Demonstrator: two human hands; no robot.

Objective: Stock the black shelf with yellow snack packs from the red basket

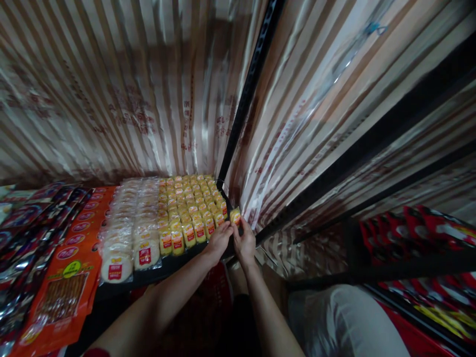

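Between the fingers of my right hand (244,242) is a small yellow snack packet (235,216), held upright just off the shelf's right front corner. My left hand (219,242) is right beside it, fingers drawn together and touching near the packet's lower edge; whether they grip anything is hard to see. Close behind my hands stand several tight rows of matching yellow snack packets (188,233) with red labels. Left of these rows, round white crackers (116,267) in clear wrappers lie in two columns.
Orange snack bags (67,292) and dark shiny packets (22,258) fill the shelf's left part. A black metal post (247,94) rises at the corner before striped sheeting (148,89). At right are red packets (412,230) on another rack and a grey-clad knee (345,322).
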